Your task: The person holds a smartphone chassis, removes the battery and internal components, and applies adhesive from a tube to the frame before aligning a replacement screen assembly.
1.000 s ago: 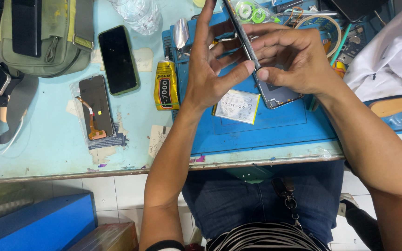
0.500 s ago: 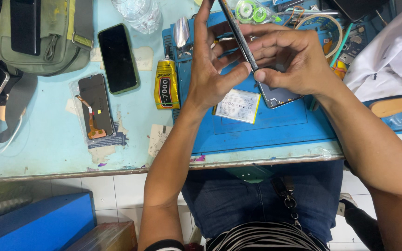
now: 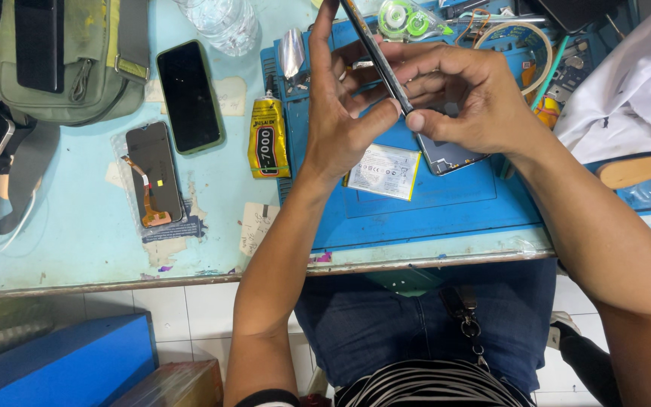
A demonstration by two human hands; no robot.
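Note:
Both my hands hold a thin dark phone screen panel (image 3: 377,56) edge-on above the blue work mat (image 3: 446,200). My left hand (image 3: 340,113) grips its left side with thumb and raised fingers. My right hand (image 3: 465,94) pinches the lower end between thumb and fingers. Under my right hand lies an open phone body (image 3: 450,157) on the mat. A white phone battery (image 3: 383,171) lies flat just below my left hand.
A yellow glue tube (image 3: 268,141) lies left of the mat. Further left are a dark phone (image 3: 189,96), a loose screen with flex cable (image 3: 153,173) and a green pouch (image 3: 69,56). Tape rolls (image 3: 408,19), a water bottle (image 3: 224,22) and white cloth (image 3: 631,90) sit behind.
The hands and the screen panel have shifted very slightly; the grip is the same.

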